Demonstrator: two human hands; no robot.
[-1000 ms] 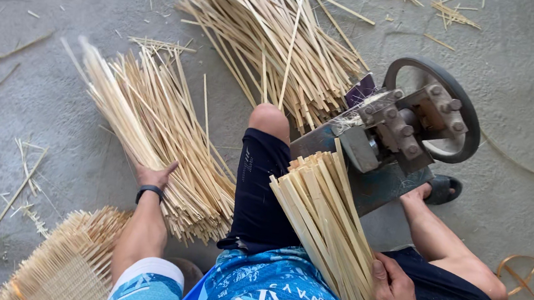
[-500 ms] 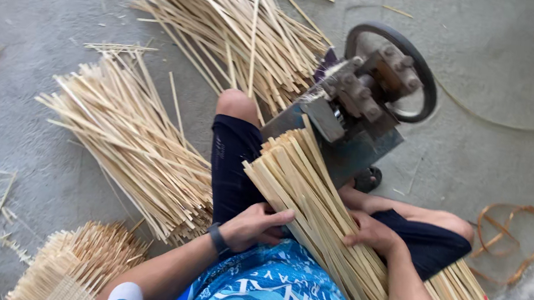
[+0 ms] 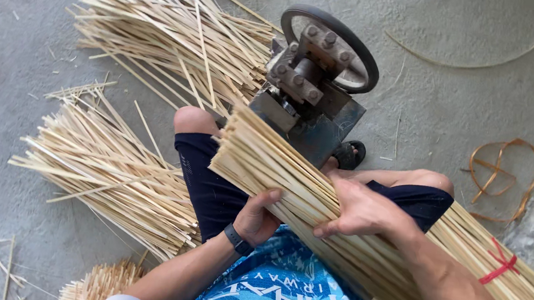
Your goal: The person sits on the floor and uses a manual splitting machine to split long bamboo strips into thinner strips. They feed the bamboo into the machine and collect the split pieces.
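Gripping bundle of bamboo strips point(image 3: 402, 250) w/ both hands, bundle lying diagonally across lap, near-right to far-left. Left hand point(image 3: 258, 218) cupped under bundle's near-left edge, thumb up against strips, dark wristband point(image 3: 238, 239) on wrist. Right hand point(image 3: 363, 210) pressed on top, fingers curled round strips, closed on them. Red tie point(image 3: 500, 262) around bundle toward right end. Blue patterned shirt nearest cam, dark shorts point(image 3: 210, 184) beneath bundle, knee pointing far-left. Bundle's far end just at, maybe touching, blue-grey metal machine point(image 3: 314, 109) on floor; can't tell if strips enter it. Black hand wheel point(image 3: 330, 47) on machine's far side, bolted block in front of it. Left of leg: loose pile of strips point(image 3: 113, 167) on concrete floor point(image 3: 457, 97). Farther, left of machine: second, larger pile point(image 3: 167, 27). Near-left corner: small fanned stack point(image 3: 101, 285). Right, well apart: coil of brown strapping point(image 3: 502, 175).
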